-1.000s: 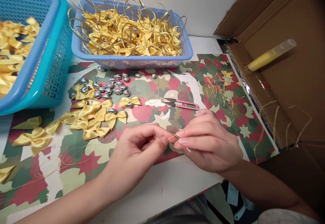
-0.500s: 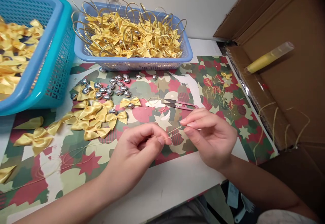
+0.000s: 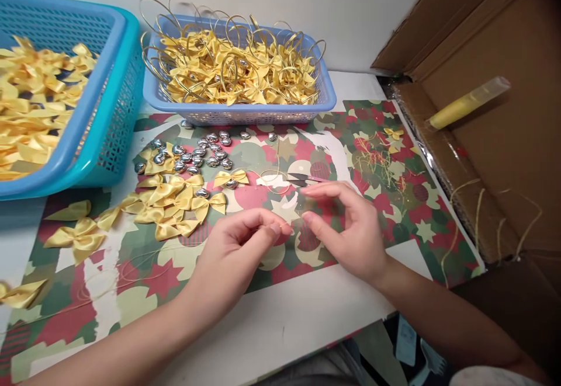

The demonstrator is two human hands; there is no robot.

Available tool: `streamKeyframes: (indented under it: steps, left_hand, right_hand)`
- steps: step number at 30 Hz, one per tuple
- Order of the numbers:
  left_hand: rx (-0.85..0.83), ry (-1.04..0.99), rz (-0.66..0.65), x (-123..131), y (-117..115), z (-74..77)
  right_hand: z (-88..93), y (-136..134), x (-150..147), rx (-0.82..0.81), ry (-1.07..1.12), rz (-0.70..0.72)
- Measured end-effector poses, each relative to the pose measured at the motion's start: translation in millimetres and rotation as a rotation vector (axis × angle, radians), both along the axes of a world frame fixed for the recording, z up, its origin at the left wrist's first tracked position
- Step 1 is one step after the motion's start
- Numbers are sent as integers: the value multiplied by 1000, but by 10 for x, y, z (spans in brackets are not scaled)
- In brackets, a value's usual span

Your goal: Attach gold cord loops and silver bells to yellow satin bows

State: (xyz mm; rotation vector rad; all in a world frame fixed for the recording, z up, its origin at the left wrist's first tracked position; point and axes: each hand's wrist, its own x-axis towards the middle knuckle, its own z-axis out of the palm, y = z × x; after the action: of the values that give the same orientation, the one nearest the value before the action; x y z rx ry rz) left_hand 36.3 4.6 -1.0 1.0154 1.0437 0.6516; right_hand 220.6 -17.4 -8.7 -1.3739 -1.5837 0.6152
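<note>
My left hand (image 3: 248, 237) is closed in a pinch on a thin yellow thread, a bit of which shows at the fingertips. Thumb and fingers of my right hand (image 3: 353, 231) are spread apart, and I see nothing held between them. Just beyond the right fingertips lie small thread snips (image 3: 300, 179) with dark blades and pinkish handles. Left of my hands is a heap of yellow satin bows (image 3: 169, 199). Silver jingle bells (image 3: 199, 153) are scattered behind it, and one rests against a single bow (image 3: 230, 178).
A blue basket (image 3: 245, 108) at the back holds bows, bells and gold wire loops. Stacked baskets (image 3: 116, 97) with more bows stand at left. Thread scraps (image 3: 374, 155) lie at right, beside a cardboard wall (image 3: 473, 41) with a yellow tube (image 3: 468, 103) sticking out.
My right hand has let go of the thread and opened, its fingers now spread near the snips. My left hand keeps its pinch. The whole view has shifted slightly.
</note>
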Motion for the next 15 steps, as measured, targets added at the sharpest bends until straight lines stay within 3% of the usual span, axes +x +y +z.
streamKeyframes:
  steps: [5,9,15]
  left_hand:
    - [-19,135,-72,36,19,46]
    - [-5,142,-134,38,25,36]
    - [9,131,-187,11,30,-13]
  right_hand:
    - [24,19,-3,310,-218,169]
    - [-20,19,-23,341,-346,186]
    - [-60,10,-27,383,-361,148]
